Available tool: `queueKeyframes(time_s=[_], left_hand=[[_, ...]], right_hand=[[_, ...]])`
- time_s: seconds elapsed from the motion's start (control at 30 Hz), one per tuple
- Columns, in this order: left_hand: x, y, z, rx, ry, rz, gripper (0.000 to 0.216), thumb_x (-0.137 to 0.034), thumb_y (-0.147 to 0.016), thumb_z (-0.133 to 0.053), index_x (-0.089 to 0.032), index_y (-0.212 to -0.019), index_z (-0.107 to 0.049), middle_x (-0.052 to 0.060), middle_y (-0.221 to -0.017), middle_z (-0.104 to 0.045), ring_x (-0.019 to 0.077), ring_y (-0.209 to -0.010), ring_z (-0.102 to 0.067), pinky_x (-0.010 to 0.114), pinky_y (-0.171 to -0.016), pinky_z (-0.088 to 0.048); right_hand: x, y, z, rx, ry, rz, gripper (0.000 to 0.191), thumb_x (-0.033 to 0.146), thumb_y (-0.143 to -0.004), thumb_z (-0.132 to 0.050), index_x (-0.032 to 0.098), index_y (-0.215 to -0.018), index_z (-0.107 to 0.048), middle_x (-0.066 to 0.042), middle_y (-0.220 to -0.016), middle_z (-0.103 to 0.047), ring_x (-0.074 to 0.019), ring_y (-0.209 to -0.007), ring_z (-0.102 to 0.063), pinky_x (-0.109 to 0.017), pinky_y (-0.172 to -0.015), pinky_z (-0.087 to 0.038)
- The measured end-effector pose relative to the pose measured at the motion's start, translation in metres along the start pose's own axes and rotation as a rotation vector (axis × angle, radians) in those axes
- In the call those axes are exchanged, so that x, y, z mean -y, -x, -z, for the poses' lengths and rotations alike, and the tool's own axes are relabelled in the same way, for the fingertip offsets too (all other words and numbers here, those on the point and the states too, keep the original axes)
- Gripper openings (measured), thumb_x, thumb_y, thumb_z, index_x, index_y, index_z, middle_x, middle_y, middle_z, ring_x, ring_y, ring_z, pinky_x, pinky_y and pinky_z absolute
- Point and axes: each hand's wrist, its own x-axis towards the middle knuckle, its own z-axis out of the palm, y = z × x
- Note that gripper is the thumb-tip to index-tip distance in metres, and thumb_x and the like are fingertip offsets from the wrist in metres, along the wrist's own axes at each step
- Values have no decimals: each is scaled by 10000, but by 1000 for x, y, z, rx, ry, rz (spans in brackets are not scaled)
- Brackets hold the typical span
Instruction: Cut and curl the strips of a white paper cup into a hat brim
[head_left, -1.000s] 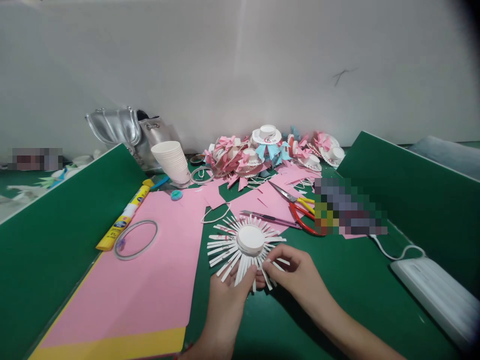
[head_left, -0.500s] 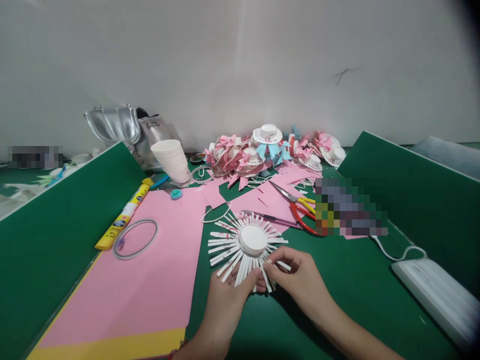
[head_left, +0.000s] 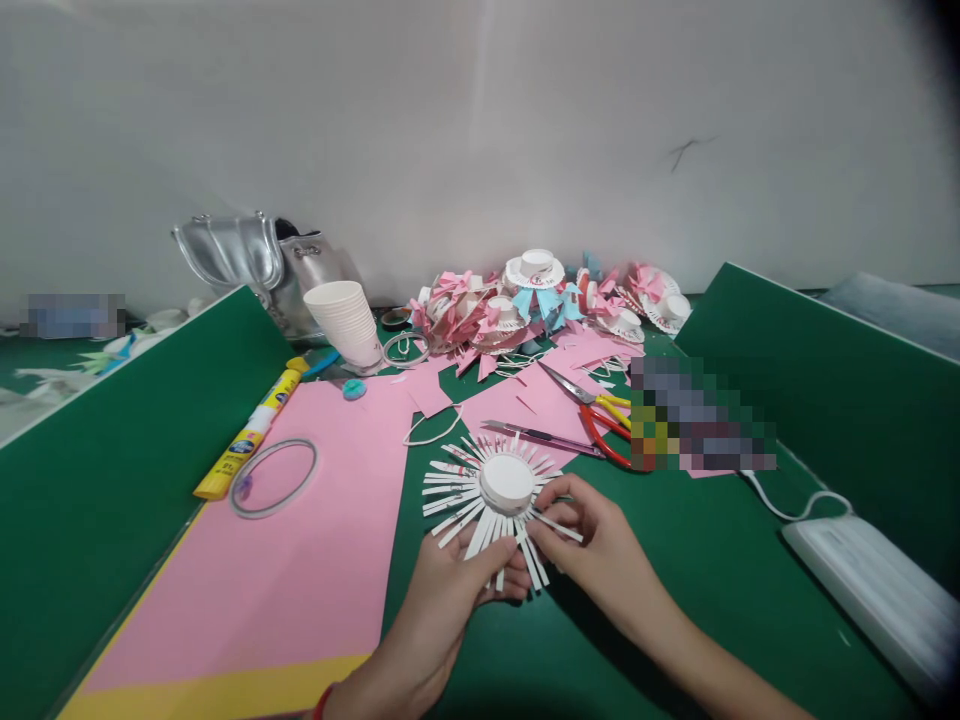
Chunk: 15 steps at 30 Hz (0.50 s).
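Observation:
Between my hands is a white paper cup (head_left: 506,482) cut into many narrow strips that spread out like rays, its round base facing up. My left hand (head_left: 472,578) pinches the near strips, thumb on top and fingers beneath. On the right side, my right hand (head_left: 581,528) has its fingers closed on the strips close to the base; the fingertips are partly hidden behind the strips. A utility knife (head_left: 541,438) lies just beyond the cup, and red-and-yellow-handled scissors (head_left: 600,412) rest farther right.
Pink paper (head_left: 300,590) covers the left, with a tape ring (head_left: 274,478) and a yellow glue stick (head_left: 251,432) on it. Behind stand stacked paper cups (head_left: 343,322) and a pile of small paper hats (head_left: 495,318). A face mask (head_left: 874,580) lies right. Green dividers (head_left: 840,400) flank the table.
My right hand has shifted its fingers up along the right side of the cut cup. The left hand has moved slightly, and its fingers show more beneath the strips.

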Motion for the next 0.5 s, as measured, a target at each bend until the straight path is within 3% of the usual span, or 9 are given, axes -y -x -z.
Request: queueKeyframes(time_s=[0.17, 0.27, 0.33, 0.4, 0.5], left_hand=[[-3, 14, 20, 68, -96, 145, 232, -320, -676, -615, -115, -766, -553, 66, -681, -653, 145, -495, -612, 264, -514, -505], [-1, 28, 39, -87, -260, 108, 249, -427, -757, -476, -186, -724, -423, 7, -514, -612, 143, -390, -571, 235, -401, -450], [1, 36, 49, -157, -538, -114, 231, -405, -791, -434, -210, -682, -375, -54, -412, -516, 115, -334, -493, 192, -348, -375], [1, 40, 52, -182, -890, -440, 227, -332, -804, -442, -204, -621, -402, -50, -432, -488, 109, -397, -492, 187, -390, -385], [0, 36, 46, 59, -1259, -882, 177, -200, -817, -404, -193, -690, -527, 18, -622, -591, 145, -582, -564, 224, -529, -461]], right_hand=[[0, 0, 5, 115, 337, 50, 33, 191, -694, -508, 180, -698, -539, 52, -501, -474, -92, -440, -439, -192, -435, -310], [0, 3, 6, 143, 542, 122, 96, 209, -728, -494, 198, -741, -589, 39, -513, -498, -106, -467, -451, -200, -461, -309], [0, 5, 5, 146, 641, 146, 111, 215, -736, -493, 210, -753, -602, 32, -523, -521, -114, -477, -467, -204, -477, -312], [-1, 5, 5, 135, 716, 155, 109, 225, -740, -497, 216, -760, -604, 33, -518, -531, -120, -473, -480, -205, -479, -305], [-2, 5, 4, 118, 785, 166, 86, 229, -736, -512, 220, -765, -593, 37, -513, -538, -126, -477, -501, -203, -481, -295]])
